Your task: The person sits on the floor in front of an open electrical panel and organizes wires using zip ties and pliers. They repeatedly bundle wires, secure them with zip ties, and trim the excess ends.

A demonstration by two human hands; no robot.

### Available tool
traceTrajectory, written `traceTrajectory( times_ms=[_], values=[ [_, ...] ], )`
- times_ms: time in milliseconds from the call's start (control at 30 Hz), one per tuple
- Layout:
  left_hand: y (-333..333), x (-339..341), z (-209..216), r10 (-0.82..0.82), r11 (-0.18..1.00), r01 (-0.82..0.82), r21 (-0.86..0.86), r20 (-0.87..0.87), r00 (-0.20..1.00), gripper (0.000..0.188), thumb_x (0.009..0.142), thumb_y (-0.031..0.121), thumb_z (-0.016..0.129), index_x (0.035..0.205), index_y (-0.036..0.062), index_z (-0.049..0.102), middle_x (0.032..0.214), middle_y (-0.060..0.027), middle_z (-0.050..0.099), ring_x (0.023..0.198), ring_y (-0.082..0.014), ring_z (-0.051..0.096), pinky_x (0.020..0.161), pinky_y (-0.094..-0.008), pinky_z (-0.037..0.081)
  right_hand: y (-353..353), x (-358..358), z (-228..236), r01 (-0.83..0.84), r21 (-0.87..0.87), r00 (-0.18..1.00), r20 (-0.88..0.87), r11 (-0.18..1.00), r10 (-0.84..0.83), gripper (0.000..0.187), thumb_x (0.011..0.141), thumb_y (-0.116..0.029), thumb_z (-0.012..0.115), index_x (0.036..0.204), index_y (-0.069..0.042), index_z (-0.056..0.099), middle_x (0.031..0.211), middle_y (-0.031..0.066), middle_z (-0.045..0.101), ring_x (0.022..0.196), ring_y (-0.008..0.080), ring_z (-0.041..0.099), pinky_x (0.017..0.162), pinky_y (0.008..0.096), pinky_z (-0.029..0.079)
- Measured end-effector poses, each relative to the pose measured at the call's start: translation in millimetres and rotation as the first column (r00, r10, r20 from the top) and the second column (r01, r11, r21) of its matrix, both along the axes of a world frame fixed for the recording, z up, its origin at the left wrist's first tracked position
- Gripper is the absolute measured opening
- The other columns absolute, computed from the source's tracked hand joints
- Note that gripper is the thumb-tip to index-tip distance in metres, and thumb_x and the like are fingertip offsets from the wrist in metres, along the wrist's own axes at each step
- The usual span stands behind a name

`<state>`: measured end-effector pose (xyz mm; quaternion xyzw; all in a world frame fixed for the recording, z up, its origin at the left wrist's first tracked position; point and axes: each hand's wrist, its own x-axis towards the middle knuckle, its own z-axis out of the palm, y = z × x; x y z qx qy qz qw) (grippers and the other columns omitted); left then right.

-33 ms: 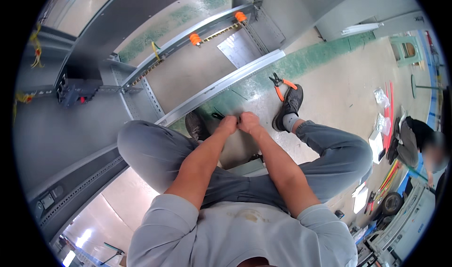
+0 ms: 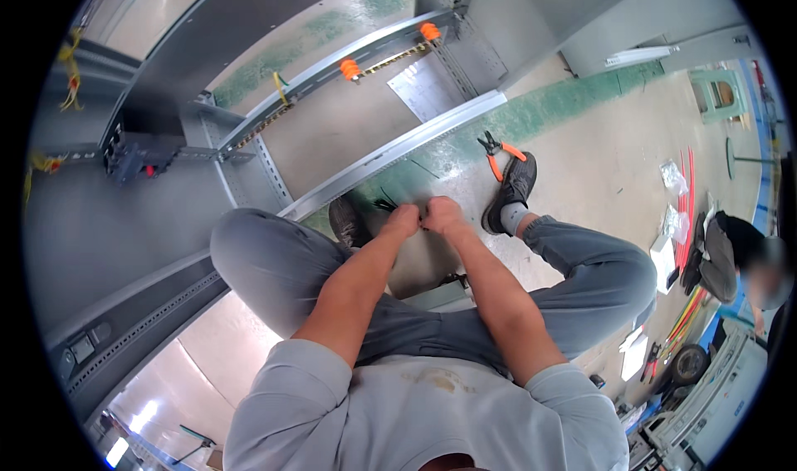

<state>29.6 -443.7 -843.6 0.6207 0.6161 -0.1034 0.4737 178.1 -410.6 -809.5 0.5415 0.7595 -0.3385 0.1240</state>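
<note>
Fingers (image 2: 414, 212) of the left hand (image 2: 403, 220) curl closed around what look like thin black wires (image 2: 384, 202) at the centre of the frame, while the right hand (image 2: 445, 214) bends in just beside it, its grip too hidden to tell. Such wires are probably light, springy and smooth, easiest to pinch near their ends. Faint print on the grey shirt (image 2: 498, 425), lower centre, and a white sheet (image 2: 413, 93), upper centre, is unreadable.
</note>
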Motion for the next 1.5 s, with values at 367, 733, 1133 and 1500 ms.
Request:
traceTrajectory(
  times_ms=[367,733,1133,1500],
  values=[
    [155,-75,133,-0.262,0.961,0.268,0.068,-0.087,0.961,0.024,0.076,0.011,0.062,0.092,-0.0009,0.075,0.100,-0.0251,0.073,0.092,-0.0384,0.073,0.078,-0.0464,0.059,139,15,217,0.246,-0.411,0.625,-0.626,0.878,-0.467,0.018,0.085,-0.016,0.070,0.083,0.002,0.070,0.069,0.0059,0.068,0.061,0.0129,0.065,0.058,0.0268,0.052],
    [229,-268,271,0.018,0.793,0.124,0.596,-0.226,0.974,0.052,0.081,0.038,0.076,0.125,0.0091,0.070,0.123,-0.0167,0.070,0.108,-0.0336,0.068,0.095,-0.0424,0.052,101,-147,126,0.174,-0.586,0.457,-0.664,0.791,-0.592,0.019,0.090,-0.019,0.066,0.092,0.000,0.071,0.076,0.0050,0.068,0.068,0.0131,0.067,0.061,0.0278,0.055],
    [288,-280,247,-0.151,0.978,0.184,0.098,-0.273,0.950,0.049,0.077,0.034,0.078,0.120,0.0096,0.074,0.115,-0.0127,0.074,0.109,-0.0276,0.068,0.095,-0.0395,0.051,118,-179,103,0.177,-0.609,0.488,-0.628,0.774,-0.606,0.019,0.094,-0.020,0.064,0.095,-0.001,0.068,0.079,0.0044,0.067,0.072,0.0138,0.067,0.063,0.0284,0.055],
    [293,-293,233,-0.157,0.983,0.171,0.073,-0.163,0.974,0.049,0.079,0.043,0.080,0.102,0.0007,0.072,0.098,-0.0093,0.068,0.093,-0.0203,0.060,0.083,-0.0386,0.048,129,-203,113,0.200,-0.651,0.448,-0.603,0.732,-0.660,0.019,0.090,-0.017,0.063,0.093,0.001,0.070,0.079,0.0077,0.068,0.067,0.0166,0.067,0.062,0.0306,0.058]
  ],
)
